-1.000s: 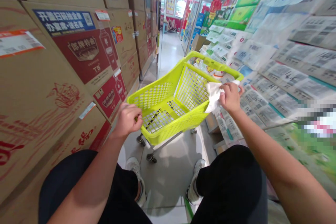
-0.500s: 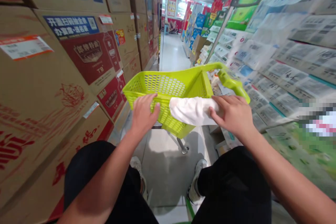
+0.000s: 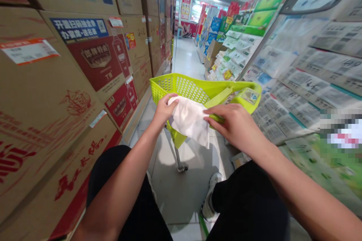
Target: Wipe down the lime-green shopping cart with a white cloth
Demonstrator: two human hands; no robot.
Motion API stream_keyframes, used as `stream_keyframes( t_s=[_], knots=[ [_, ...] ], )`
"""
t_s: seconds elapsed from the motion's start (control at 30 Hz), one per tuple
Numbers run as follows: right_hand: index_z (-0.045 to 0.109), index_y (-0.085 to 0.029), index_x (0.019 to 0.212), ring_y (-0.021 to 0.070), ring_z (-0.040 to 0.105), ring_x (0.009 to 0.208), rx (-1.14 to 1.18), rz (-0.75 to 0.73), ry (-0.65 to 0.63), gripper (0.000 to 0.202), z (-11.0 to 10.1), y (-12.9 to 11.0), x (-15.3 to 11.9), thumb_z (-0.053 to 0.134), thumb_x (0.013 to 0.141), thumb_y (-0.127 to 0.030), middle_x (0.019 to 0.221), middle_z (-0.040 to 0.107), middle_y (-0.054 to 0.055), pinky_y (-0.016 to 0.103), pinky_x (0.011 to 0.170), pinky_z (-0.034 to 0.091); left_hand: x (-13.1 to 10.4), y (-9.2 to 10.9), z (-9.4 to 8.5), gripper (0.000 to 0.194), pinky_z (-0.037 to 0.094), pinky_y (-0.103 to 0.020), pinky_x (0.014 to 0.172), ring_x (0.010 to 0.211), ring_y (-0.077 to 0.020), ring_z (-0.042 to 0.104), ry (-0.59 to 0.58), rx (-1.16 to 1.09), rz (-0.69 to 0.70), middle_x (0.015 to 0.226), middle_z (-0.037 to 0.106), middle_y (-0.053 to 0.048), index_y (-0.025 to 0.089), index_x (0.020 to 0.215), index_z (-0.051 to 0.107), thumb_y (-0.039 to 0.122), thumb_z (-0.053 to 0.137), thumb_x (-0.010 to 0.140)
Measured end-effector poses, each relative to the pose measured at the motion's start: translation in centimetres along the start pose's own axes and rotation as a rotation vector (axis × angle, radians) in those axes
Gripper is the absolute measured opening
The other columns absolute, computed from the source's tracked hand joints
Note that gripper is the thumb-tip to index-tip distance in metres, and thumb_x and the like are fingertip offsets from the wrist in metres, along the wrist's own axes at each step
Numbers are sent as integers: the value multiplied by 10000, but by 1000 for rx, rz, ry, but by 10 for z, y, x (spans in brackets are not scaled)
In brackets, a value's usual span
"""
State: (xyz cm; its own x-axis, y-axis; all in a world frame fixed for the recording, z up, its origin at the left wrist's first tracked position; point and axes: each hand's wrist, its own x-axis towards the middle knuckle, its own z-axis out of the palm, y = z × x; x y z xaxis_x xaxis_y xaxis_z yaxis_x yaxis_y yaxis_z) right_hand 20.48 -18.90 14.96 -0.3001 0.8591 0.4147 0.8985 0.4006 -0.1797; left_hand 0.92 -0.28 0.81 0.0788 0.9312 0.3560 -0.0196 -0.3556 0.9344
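Both the left hand [image 3: 166, 110] and the right hand [image 3: 239, 125] hold a white cloth [image 3: 188, 118], which hangs at the near rim of a lime-green shopping cart [image 3: 192, 86]. The left pins the cloth's left end with thumb and fingers; the right pinches its right edge. A hard tug could roll the cart on its casters [image 3: 182, 168] toward the cartons [image 3: 97, 58] beyond its left end, or slide the cloth's loose lower corner off the rim. The cart's handle [image 3: 250, 96] points right, its long axis lying crosswise; the cloth stretches along the rim.
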Motion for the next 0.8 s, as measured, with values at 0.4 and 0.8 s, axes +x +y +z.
stream_keyframes(
  t_s=[0.4, 0.8],
  knots=[
    [577, -249, 1003, 172, 662, 748, 666, 363, 367, 173, -42, 68, 39, 651, 938, -392, 1033, 731, 56, 368, 734, 587, -26, 105, -29, 388, 528, -274, 575, 708, -156, 669, -182, -339, -12, 933, 744, -70, 187, 1141, 695, 451, 725, 857],
    [610, -90, 1055, 185, 600, 681, 239, 572, 172, 468, -98, 180, 46, 164, 1000, -219, 852, 701, 170, 347, 719, 486, -67, 122, 53, 529, 310, -605, 1187, 1271, -315, 619, -431, 329, 481, 1301, 720, -107, 259, 1489, 540, 466, 591, 1005]
  ],
)
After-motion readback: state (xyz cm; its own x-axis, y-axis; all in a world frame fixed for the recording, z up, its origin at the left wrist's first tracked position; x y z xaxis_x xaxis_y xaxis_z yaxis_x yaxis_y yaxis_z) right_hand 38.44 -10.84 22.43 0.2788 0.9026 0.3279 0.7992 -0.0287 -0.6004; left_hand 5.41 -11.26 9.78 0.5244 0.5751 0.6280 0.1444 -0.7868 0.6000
